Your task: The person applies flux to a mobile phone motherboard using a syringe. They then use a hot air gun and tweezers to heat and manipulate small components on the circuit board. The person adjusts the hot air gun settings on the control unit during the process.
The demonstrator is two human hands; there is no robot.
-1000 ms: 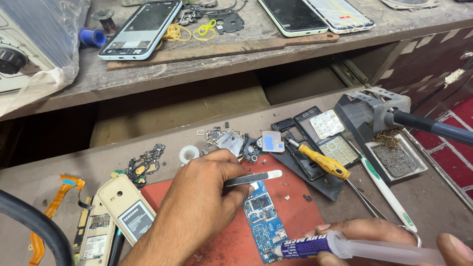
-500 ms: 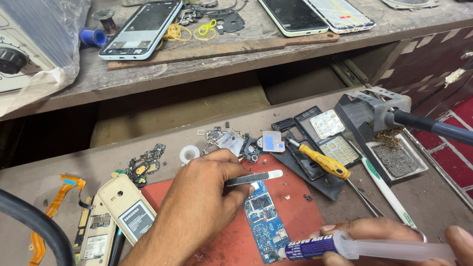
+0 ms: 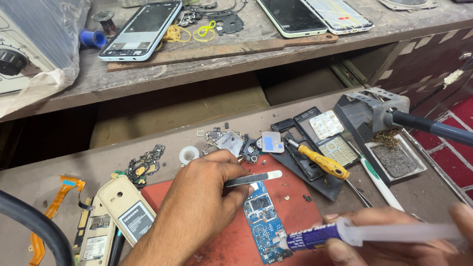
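Observation:
A blue phone circuit board lies on a red work mat. My left hand rests beside the board's upper left and pinches metal tweezers, whose free end points right above the board. My right hand grips a clear syringe with a blue label; its tip touches the board's lower right corner. The lower part of my right hand is cut off by the frame edge.
A yellow-handled screwdriver, a white-green tool and black phone frames lie right of the mat. A soldering iron stand sits far right. Beige phone housings lie left. Smartphones rest on the upper shelf.
The syringe and my right hand have shifted slightly, keeping the tip at the board's lower corner. My left hand with the tweezers stays put.

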